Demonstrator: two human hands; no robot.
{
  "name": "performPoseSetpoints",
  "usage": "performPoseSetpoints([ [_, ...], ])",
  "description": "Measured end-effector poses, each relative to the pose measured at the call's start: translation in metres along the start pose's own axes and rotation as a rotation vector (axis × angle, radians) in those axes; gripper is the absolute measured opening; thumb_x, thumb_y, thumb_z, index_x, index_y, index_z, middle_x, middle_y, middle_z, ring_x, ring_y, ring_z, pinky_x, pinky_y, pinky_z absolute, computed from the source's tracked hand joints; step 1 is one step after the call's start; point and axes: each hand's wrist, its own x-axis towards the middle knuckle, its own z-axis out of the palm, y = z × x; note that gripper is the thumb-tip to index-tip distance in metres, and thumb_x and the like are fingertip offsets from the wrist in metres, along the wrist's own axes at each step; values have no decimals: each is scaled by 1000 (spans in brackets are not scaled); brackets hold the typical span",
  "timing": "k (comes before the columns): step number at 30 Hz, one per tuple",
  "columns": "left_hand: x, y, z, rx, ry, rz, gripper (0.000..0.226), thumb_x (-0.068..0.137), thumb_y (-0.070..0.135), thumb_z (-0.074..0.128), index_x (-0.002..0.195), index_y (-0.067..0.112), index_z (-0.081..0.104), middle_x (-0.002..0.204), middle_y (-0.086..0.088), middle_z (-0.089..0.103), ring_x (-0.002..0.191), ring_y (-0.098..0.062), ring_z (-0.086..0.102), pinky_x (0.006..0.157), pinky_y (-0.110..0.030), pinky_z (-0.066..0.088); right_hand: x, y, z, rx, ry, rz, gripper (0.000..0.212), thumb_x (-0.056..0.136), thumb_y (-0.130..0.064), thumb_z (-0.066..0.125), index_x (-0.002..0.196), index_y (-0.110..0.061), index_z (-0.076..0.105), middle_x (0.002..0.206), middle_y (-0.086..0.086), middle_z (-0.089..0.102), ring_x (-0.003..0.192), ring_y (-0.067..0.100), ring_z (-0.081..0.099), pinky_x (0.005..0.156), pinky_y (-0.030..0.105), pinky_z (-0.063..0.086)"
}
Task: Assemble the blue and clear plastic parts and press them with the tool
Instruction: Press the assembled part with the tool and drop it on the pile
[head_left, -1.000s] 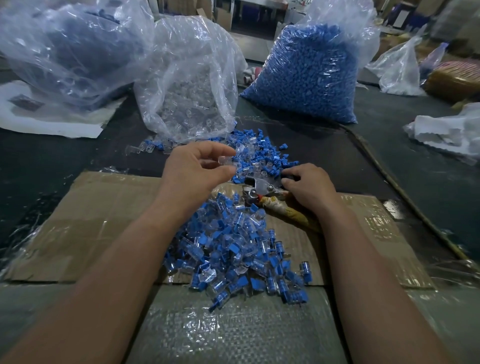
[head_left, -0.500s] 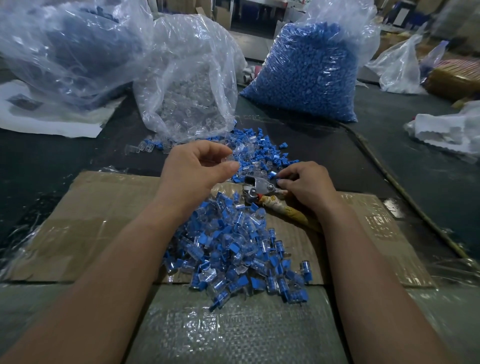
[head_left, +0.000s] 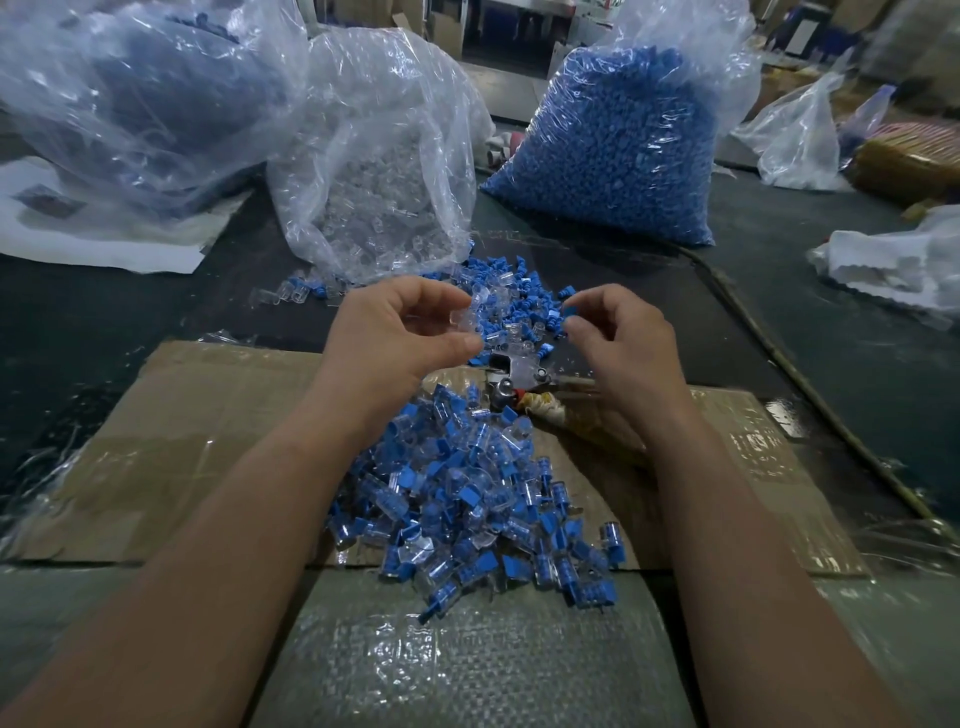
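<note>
Your left hand (head_left: 400, 338) has thumb and fingers curled round a clear part (head_left: 464, 318), and your right hand (head_left: 623, 348) pinches a blue part (head_left: 570, 310) at the fingertips. The two pieces are close but not touching. Going big to small: the bag of blue parts (head_left: 608, 150) and bag of clear parts (head_left: 379, 176) stand at the back, the cardboard (head_left: 156, 441) lies under your forearms, a pile of joined pieces (head_left: 467, 499) sits on it between them, and the tool (head_left: 519, 371) lies just below your hands, with its metal head toward the loose parts (head_left: 519, 296).
</note>
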Motion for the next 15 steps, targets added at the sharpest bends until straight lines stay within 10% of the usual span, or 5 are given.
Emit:
performPoseSetpoints([
  [6, -1, 2, 1, -38, -29, -19, 22, 70, 2, 73, 84, 16, 64, 85, -8, 67, 76, -14, 64, 72, -19, 56, -17, -29, 9, 274, -20, -38, 23, 85, -10, 62, 79, -32, 57, 79, -4, 63, 82, 20, 63, 77, 35, 54],
  [15, 0, 1, 3, -72, -62, -25, 22, 68, -1, 73, 82, 14, 65, 82, -8, 67, 71, -11, 64, 67, -19, 55, -22, -34, 13, 356, -5, -106, 26, 78, -3, 69, 77, -29, 65, 76, -13, 65, 72, -2, 61, 71, 16, 50],
])
